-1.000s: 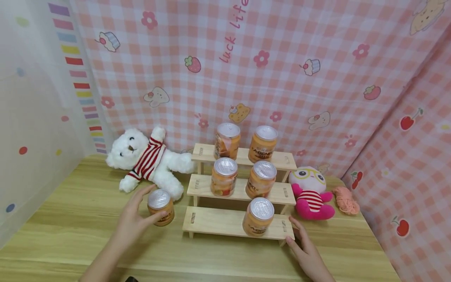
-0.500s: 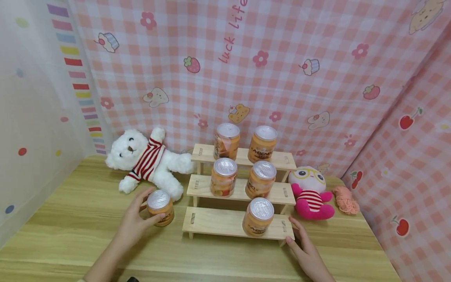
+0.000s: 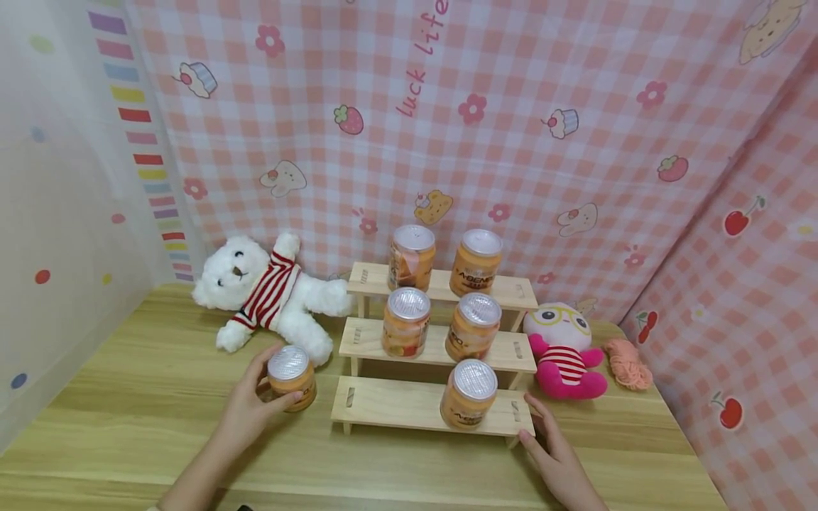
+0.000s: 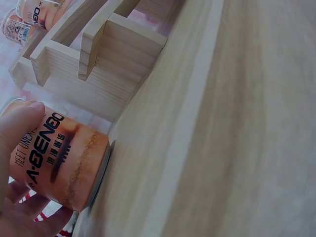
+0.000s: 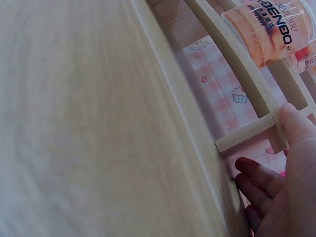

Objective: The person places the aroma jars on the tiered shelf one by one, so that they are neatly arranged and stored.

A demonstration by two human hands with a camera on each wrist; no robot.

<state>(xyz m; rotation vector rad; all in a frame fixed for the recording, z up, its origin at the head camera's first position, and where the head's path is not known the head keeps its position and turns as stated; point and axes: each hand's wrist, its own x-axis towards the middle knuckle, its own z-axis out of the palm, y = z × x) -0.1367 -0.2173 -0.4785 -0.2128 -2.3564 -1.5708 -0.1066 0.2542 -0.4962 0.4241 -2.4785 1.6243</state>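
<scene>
My left hand [image 3: 251, 401] holds an orange can [image 3: 305, 380] with a silvery lid, left of the wooden tiered stand [image 3: 390, 401]. The left wrist view shows the thumb across the label of this can [image 4: 61, 158] and fingers curled behind; its base is at the tabletop. On the right, my other hand [image 3: 554, 451] touches the end of the lowest step. In the right wrist view the thumb of this hand [image 5: 296, 182] is at the board's corner, with fingers stretched out below. A similar can [image 3: 469, 399] stands on that step's right half.
Two cans stand on each upper step, including a top-left can [image 3: 412, 262] and a middle-left can [image 3: 406, 330]. A white teddy bear [image 3: 275, 291] lies behind my left hand. A pink plush toy [image 3: 569, 358] and peach yarn [image 3: 628, 364] sit right of the stand.
My left fingers have drawn in closer around the can, which has barely moved. My right hand stays at the stand's right end.
</scene>
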